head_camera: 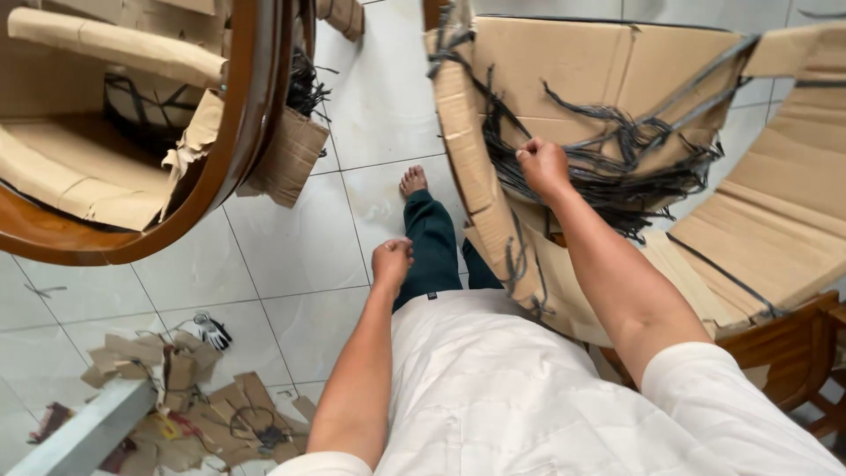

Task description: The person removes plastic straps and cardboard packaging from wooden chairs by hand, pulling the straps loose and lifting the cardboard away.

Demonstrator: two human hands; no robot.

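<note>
Furniture workroom: white tiled floor (291,256) lying underfoot, cardboard-wrapped wooden furniture (617,132) standing about, cardboard scraps (203,414) littering it.

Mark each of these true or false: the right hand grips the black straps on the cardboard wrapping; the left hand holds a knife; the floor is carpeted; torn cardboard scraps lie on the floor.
1. The right hand grips the black straps on the cardboard wrapping. True.
2. The left hand holds a knife. False: it is a closed fist near the person's leg, with no tool showing.
3. The floor is carpeted. False: the floor is pale tile.
4. Torn cardboard scraps lie on the floor. True.
</note>
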